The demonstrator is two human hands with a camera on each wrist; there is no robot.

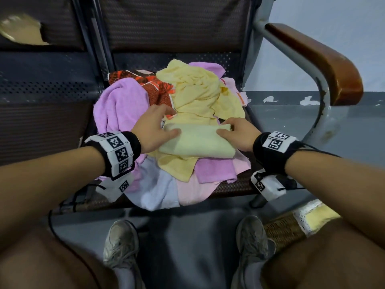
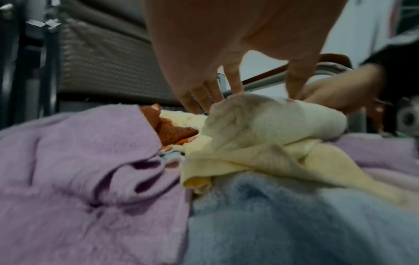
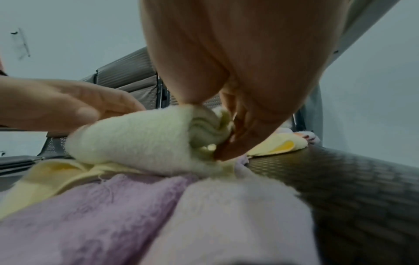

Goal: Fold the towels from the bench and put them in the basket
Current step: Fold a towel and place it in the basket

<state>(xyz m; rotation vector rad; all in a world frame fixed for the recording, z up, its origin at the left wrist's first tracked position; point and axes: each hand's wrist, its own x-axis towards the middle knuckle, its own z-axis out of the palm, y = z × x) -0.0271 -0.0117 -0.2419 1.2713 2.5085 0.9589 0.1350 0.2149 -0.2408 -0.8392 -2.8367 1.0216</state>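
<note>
1. Knees and two grey shoes (image 1: 120, 245) fill the bottom of the head view, with a woven basket (image 1: 285, 228) on the floor beside the right foot; a pale yellow cloth already lies in it.
2. Above them, on the seat of the bench (image 1: 235, 185), sits a loose heap of towels: a lilac towel (image 1: 120, 103), an orange patterned cloth (image 1: 154, 84), a crumpled yellow towel (image 1: 195, 88), and pink and pale blue ones at the front edge.
3. On top of the heap, nearest the person, lies the folded pale yellow towel (image 1: 198, 140), a thick, rounded bundle.
4. Left hand (image 1: 155, 130) rests on the bundle's left end, thumb laid on top and fingers reaching loosely past its far edge; the left wrist view shows them fairly straight, not clamped.
5. Right hand (image 1: 237, 133) grips the right end, and the right wrist view shows thumb and fingers (image 3: 235, 141) pinching the stacked layers there.
6. Judging by the terry pile, the towel is light, soft and limp. It will sag and unfold if lifted by one end.
7. Best hold, in my judgement: both ends at once, or one hand beneath the middle and the other on top, so the layers stay together on the way to the basket.
</note>
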